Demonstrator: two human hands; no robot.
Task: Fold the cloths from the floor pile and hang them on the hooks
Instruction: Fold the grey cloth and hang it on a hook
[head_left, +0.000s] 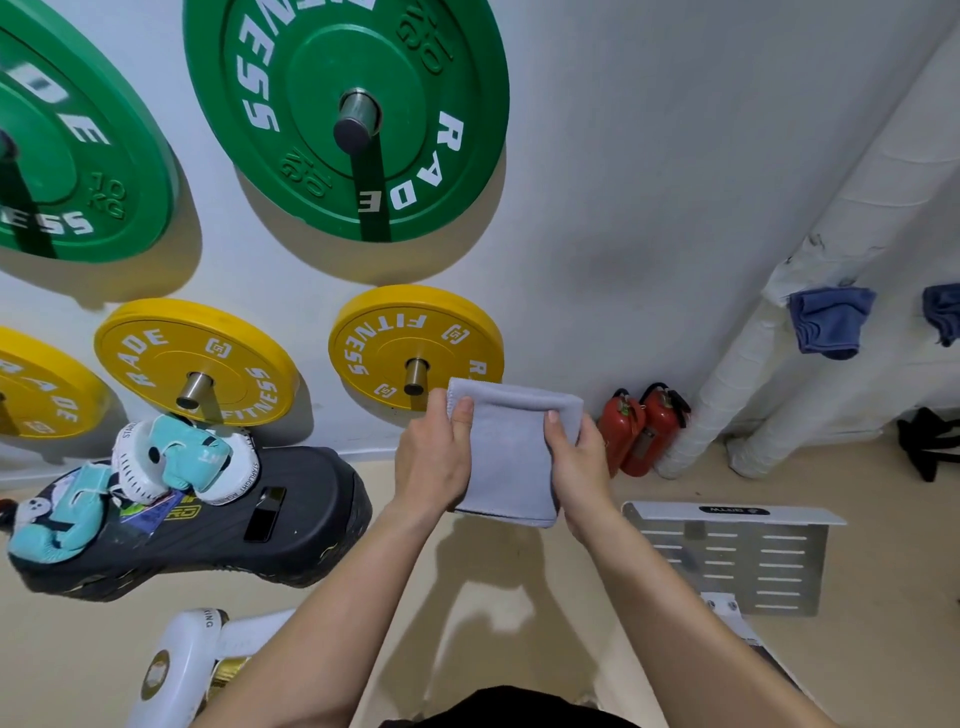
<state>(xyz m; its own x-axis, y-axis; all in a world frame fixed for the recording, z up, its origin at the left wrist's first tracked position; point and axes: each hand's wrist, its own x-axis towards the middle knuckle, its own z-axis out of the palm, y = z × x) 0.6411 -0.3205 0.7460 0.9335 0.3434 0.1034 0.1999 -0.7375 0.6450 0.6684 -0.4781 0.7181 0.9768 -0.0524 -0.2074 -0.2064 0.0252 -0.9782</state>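
floor (78, 649) | black base (291, 525) | two red extinguishers (657, 431) | slotted metal plate (737, 561)

Rt blue cloth (943, 312) cut off.

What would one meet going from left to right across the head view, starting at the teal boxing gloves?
teal boxing gloves → left hand → grey cloth → right hand → red fire extinguishers → first hanging blue cloth → second hanging blue cloth, at the picture's right edge.
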